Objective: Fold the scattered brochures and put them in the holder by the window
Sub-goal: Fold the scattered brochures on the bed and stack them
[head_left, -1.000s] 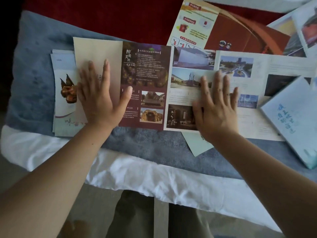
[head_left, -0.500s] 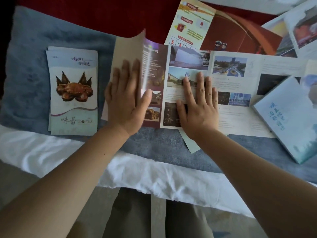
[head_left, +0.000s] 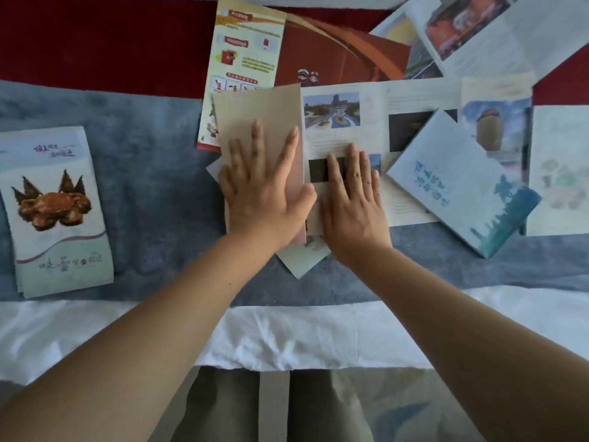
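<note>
A long photo brochure [head_left: 376, 103] lies across the blue blanket [head_left: 153, 173]. Its left panels are folded over to the right, showing a plain tan back [head_left: 258, 106]. My left hand [head_left: 264, 189] presses flat on that tan flap, fingers spread. Just right of it, my right hand [head_left: 353, 199] lies flat on the open inner panel. A folded brochure with a crab picture [head_left: 57, 208] rests at the left. A folded light-blue brochure [head_left: 459, 183] lies tilted at the right. No holder is in view.
A red-and-yellow open brochure [head_left: 251, 46] and more open leaflets [head_left: 497, 30] lie behind on a red cloth [head_left: 95, 43]. Another pale leaflet [head_left: 561, 173] sits at the far right. A white sheet [head_left: 287, 333] runs along the near edge, with my legs below.
My left hand swung the brochure's left panels over to the right and pressed them flat. My right hand slid right along the open panel. The crab brochure came out from under the flap.
</note>
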Demonstrator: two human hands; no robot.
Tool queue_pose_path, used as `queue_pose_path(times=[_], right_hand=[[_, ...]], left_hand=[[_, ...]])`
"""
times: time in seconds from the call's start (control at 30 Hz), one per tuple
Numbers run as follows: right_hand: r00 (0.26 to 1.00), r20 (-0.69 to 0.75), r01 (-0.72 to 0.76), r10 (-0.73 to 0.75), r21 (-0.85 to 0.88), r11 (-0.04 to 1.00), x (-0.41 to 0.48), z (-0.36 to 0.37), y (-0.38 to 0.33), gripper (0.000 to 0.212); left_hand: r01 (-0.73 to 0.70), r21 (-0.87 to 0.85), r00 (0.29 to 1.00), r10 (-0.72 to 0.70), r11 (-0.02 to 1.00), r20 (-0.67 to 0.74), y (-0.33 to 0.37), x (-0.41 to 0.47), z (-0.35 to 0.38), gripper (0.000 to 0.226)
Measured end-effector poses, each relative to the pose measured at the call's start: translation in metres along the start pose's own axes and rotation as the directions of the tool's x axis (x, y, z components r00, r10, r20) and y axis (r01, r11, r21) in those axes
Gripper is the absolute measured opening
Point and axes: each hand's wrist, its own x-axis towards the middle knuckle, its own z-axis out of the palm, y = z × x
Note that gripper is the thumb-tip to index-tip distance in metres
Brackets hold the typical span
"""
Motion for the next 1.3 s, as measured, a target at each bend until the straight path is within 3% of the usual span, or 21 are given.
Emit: queue_pose_path(times=[0.13, 0.3, 0.63, 0.87, 1.0, 1.17, 1.3], right_hand=[[0.999, -0.046, -0.023, 0.024, 0.020, 1.000, -0.013, 0.003, 0.019, 0.065], [0.996, -0.077, 0.052, -0.043, 0.115, 0.992, -0.016, 0.006, 0.030, 0.064], [0.993, -0.081, -0.082, 0.085, 0.040, 0.996, -0.008, 0.005, 0.013, 0.066], [0.991, -0.114, -0.073, 0.074, 0.016, 0.997, 0.000, 0.016, -0.021, 0.065], [0.986, -0.138, -0.092, 0.092, 0.010, 0.996, -0.001, 0.028, -0.037, 0.065], [0.984, -0.156, -0.080, 0.085, 0.043, 0.996, -0.002, 0.035, -0.043, 0.066], [0.985, -0.152, -0.079, 0.082, 0.027, 0.996, -0.001, 0.037, -0.046, 0.066]], left_hand=[[0.002, 0.181, 1.000, -0.004, 0.984, 0.012, -0.003, 0.014, 0.018, 0.086], [-0.035, 0.291, 0.999, 0.035, 0.956, 0.006, -0.012, 0.009, 0.020, 0.080], [-0.055, 0.355, 0.998, 0.066, 0.933, -0.018, -0.106, -0.017, -0.012, 0.075], [-0.057, 0.346, 0.996, 0.077, 0.936, -0.045, -0.171, -0.028, -0.043, 0.075], [-0.025, 0.269, 0.995, 0.050, 0.963, -0.086, -0.182, -0.033, -0.042, 0.088], [-0.054, -0.017, 0.960, 0.048, 0.998, -0.276, -0.178, -0.035, -0.041, 0.097], [-0.094, -0.166, 0.962, 0.047, 0.982, -0.268, -0.161, -0.038, -0.037, 0.099]])
